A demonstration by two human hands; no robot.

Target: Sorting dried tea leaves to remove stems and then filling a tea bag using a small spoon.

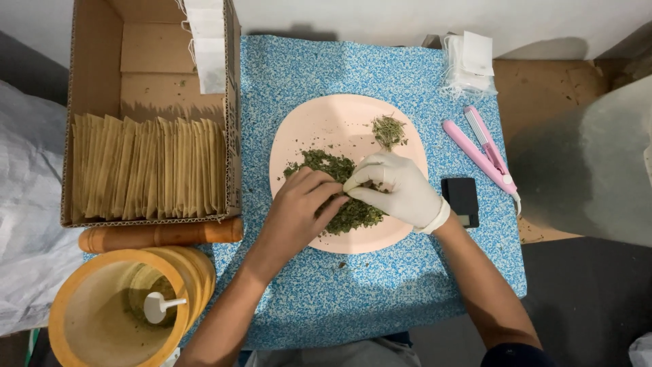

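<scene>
Your bare left hand [299,211] and gloved right hand [401,189] meet over the pink plate [326,122] — fingertips pinching something small above the dried green herb [353,214] heaped at its centre — one jostle could scatter flakes onto the blue cloth [380,292]

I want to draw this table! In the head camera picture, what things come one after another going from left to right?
Cardboard box of brown packets → pink plate with green dried herbs → small black device → pink sealer tool → grey bag.
</scene>
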